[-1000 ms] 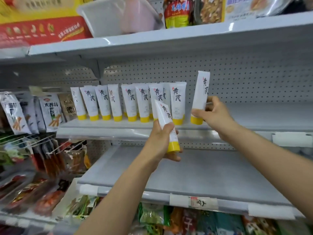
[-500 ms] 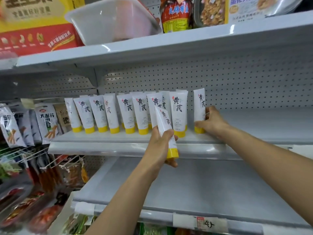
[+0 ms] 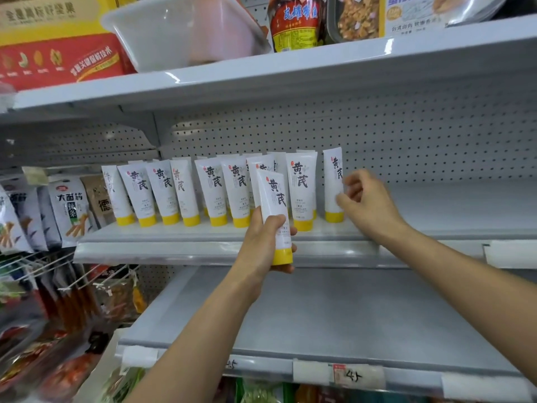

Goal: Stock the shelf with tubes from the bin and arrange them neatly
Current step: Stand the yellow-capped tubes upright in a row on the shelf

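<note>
tube [image 3: 275, 210], judged light, soft-walled and slick, is gripped near its stiffer yellow cap [image 3: 282, 256] by the curled fingers of the left hand [image 3: 260, 248] before the shelf [image 3: 180, 232], while the right hand [image 3: 370, 203] is seen loosely curled, empty, beside the end tube [image 3: 333, 184].

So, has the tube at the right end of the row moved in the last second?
Yes. The end tube has come down: it was held with its top above the row of tubes; now it stands on the shelf level with them.
</note>
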Demonstrator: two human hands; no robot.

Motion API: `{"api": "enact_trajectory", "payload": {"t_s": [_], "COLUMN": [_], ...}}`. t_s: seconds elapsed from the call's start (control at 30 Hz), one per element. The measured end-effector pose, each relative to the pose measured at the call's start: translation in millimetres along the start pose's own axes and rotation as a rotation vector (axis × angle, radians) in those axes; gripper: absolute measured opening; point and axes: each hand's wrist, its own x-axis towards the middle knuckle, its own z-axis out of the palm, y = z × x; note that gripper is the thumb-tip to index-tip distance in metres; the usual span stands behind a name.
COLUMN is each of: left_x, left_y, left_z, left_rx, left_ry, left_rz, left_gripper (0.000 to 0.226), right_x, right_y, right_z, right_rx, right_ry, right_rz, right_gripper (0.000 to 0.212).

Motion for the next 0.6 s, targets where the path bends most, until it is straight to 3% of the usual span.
{"api": "enact_trajectory", "payload": {"t_s": [0.07,0.17,0.3,0.43,0.6], "left_x": [0,-3,-6,-10,-13], "left_y": [0,3,12,14,5], "left_z": [4,12,20,13,-1], "left_rx": [0.002,-0.010,-0.035,0.122,0.251], "left_ry": [0.005,-0.035,-0.101,-0.151,-0.086], "left_rz": [0.041,0.086,0.078,0.065,0.043], "left_gripper": [0.024,0.026,0.028,0.035,0.032], "right_x": [-20,-43,-49,-34,-7], "right_y": [-20,-41,-47,-39,-17], "right_z": [-1,7,12,2,-2], "right_rx": [0.177,0.145,0.157,0.204,0.089], "right_ry": [-0.241,-0.565,-0.479,-0.332,-0.196], "right_rz": [-0.044,-0.053,-0.012,0.056,0.150], "right_gripper": [0.022,0.039,0.057,0.032,0.035]}}
